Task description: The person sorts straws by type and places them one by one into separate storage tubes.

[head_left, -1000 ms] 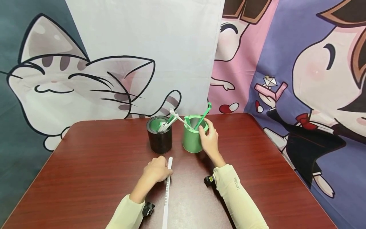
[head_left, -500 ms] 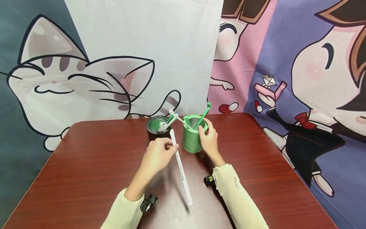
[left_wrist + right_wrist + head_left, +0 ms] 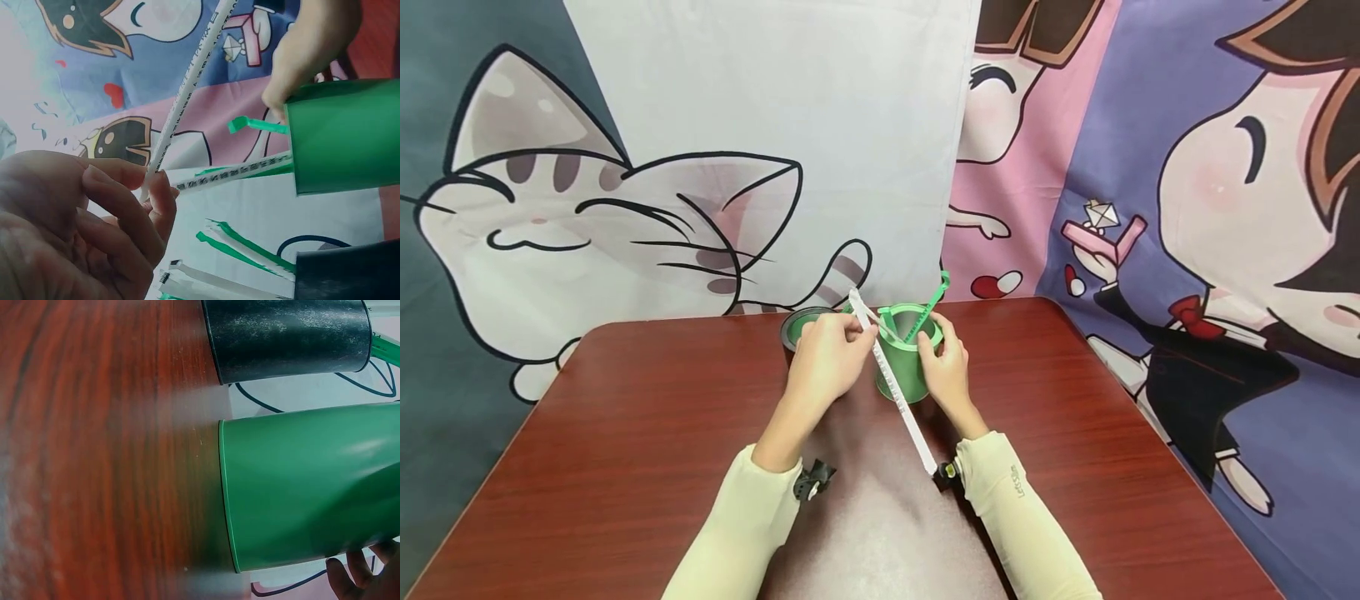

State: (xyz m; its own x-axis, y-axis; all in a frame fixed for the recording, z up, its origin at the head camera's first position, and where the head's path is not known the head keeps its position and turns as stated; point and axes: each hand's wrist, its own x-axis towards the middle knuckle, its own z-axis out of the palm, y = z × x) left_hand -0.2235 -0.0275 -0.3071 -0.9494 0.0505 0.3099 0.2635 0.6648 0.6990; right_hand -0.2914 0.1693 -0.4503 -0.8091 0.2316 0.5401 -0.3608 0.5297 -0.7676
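Note:
My left hand (image 3: 827,354) pinches a white paper-wrapped straw (image 3: 898,396) near its upper end. The straw slants down to the right, passing in front of the green cup (image 3: 904,375). In the left wrist view, thumb and fingertips meet on the printed wrapper of this straw (image 3: 187,94). My right hand (image 3: 947,367) grips the green cup at its right side near the rim; in the right wrist view only some fingers (image 3: 359,569) show at the lower right. A green wrapped straw (image 3: 928,304) and a white wrapped straw (image 3: 244,169) stand tilted in that cup.
A black cup (image 3: 350,275) with several white and green wrapped straws (image 3: 244,250) stands left of the green cup. In the head view my left hand partly hides it. Both cups are near the back of the red-brown table (image 3: 647,450), before a cartoon backdrop (image 3: 880,167).
My left hand has lifted the white wrapped straw off the table and carried it up and forward towards the green cup. The straw's lower end has swung right. My right hand stays at the green cup.

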